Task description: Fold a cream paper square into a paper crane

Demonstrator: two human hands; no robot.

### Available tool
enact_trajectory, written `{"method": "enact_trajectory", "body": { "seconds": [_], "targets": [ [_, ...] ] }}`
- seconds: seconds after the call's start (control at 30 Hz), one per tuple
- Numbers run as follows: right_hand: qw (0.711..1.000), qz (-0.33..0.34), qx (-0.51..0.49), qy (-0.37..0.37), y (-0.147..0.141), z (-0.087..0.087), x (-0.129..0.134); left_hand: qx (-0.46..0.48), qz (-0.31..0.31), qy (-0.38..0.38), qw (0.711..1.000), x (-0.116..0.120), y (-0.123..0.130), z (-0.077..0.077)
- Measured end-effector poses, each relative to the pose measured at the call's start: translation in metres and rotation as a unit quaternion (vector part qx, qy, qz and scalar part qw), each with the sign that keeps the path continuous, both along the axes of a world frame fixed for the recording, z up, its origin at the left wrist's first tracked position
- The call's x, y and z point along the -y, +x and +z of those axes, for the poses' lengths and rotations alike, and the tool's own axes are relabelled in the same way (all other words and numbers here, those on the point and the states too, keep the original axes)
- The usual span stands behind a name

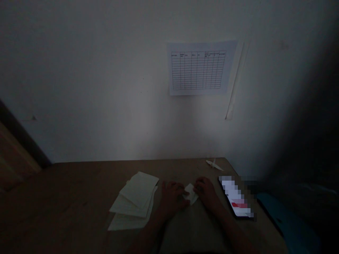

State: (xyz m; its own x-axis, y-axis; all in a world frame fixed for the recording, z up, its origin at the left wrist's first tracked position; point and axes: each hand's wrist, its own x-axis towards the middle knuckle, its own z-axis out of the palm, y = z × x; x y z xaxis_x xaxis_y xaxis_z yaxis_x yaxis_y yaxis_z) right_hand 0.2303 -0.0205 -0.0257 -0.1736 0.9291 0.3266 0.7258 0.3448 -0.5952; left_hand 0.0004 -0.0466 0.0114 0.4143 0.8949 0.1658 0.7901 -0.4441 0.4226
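with our left hand [173, 196] and right hand [206, 190] half curled, we hold the small paper [191, 194] by opposite edges, probably to steady it against the counter [79, 201].

On the brown table [79, 201], the left hand [173, 194] and the right hand [204, 188] hold a small white paper [191, 193] from both sides. From that paper, a messy pile of pale sheets [136, 199] lies at nine o'clock, a phone [235, 197] with a bright screen at three, and a little thing like a paper bird [214, 164] at one. Straight up at twelve o'clock, a page with a grid [198, 68] is on the wall [92, 88].
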Motion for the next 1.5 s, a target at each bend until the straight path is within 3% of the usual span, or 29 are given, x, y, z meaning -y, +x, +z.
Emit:
{"method": "enact_trajectory", "body": {
  "seconds": [0.17,0.6,0.77,0.97,1.5],
  "targets": [
    [1.000,0.015,0.020,-0.002,-0.002,0.003,0.006,0.010,0.010,-0.001,1.000,0.000,0.000,0.000],
    [0.995,-0.038,0.088,0.031,-0.012,0.002,0.011,-0.002,0.012,-0.030,0.999,0.000,-0.001,0.006],
    [0.995,-0.044,0.076,0.044,-0.009,-0.005,0.009,0.005,0.017,-0.031,0.999,-0.002,0.002,0.003],
    [0.995,-0.056,0.064,0.050,-0.008,-0.012,0.007,0.004,0.033,-0.062,0.998,-0.001,0.006,0.010],
    [0.995,-0.056,0.078,0.023,-0.010,0.000,0.009,-0.007,0.038,-0.066,0.997,0.001,0.008,0.018]
  ]
}}
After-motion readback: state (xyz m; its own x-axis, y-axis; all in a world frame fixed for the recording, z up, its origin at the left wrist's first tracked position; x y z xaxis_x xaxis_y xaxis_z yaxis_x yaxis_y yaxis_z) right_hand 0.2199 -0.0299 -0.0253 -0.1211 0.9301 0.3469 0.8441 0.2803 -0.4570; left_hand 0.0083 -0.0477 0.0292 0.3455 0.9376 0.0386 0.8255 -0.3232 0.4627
